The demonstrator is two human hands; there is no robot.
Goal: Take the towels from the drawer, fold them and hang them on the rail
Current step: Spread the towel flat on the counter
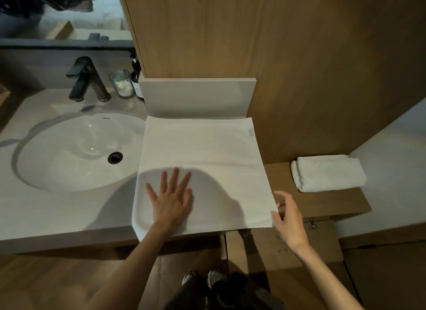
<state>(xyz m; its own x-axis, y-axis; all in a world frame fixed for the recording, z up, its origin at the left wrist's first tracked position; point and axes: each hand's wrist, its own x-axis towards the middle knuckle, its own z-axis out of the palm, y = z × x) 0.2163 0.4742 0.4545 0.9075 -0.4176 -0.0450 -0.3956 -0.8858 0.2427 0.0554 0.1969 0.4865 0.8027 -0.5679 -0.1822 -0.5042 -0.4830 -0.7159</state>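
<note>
Forearms (129,263) are reached over the tabletop (57,208) edge. Towel (207,152) is spread flat beside the sink (69,148). Left hand (171,201) is pressed on it, fingers splayed, likely as an anchor. Right hand (288,219) is set at the near right corner, fingers loosely curled; a pinch cannot be confirmed.

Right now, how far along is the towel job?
Done: one folded towel lies on the wooden ledge. In hand: a second towel lies flat on the counter, left hand pressing it, right hand at its near right corner. Left: folding it and hanging both; no rail is in view.
</note>
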